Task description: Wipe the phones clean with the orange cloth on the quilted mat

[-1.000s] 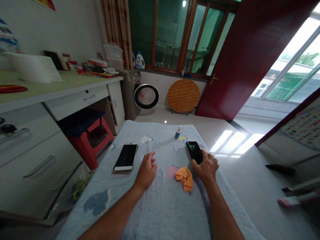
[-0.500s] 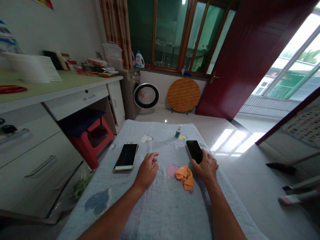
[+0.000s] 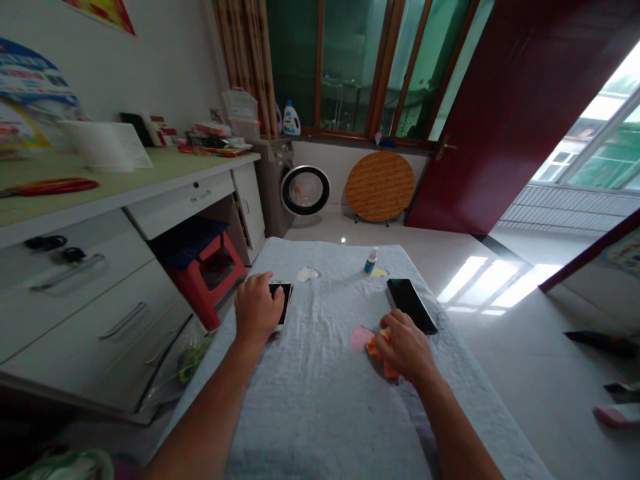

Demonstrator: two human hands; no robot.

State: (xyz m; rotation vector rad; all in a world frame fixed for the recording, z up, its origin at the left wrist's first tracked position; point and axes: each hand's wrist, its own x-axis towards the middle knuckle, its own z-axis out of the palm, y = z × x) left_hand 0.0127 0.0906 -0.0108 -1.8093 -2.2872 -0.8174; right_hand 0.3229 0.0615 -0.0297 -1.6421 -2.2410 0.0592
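Note:
A white-framed smartphone (image 3: 285, 303) with a dark screen lies on the left of the cloth-covered table. Over its left part is my left hand (image 3: 257, 307), fingers curled down along the far side and thumb across the screen; much of the phone is hidden under it. On the right, my right hand (image 3: 405, 343) is closed on a crumpled orange cloth (image 3: 393, 370), fingertips pinching its upper part. Just beyond that hand a black smartphone (image 3: 413, 307) lies flat, untouched. Farther back stands a small spray bottle (image 3: 371, 261) with a white cap and blue label.
A pale blue quilted cover (image 3: 320, 400) with appliqué patches drapes the table. To the left are a white-drawered desk (image 3: 200, 193) and a red stool (image 3: 215, 273). Behind are an open washing-machine door (image 3: 306, 191), a round wooden tabletop (image 3: 381, 187) and a dark red door (image 3: 480, 133).
My left hand has moved left from the bare cover onto the white smartphone. My right hand has let go of the black smartphone and come nearer, onto the orange cloth. The view has turned slightly left.

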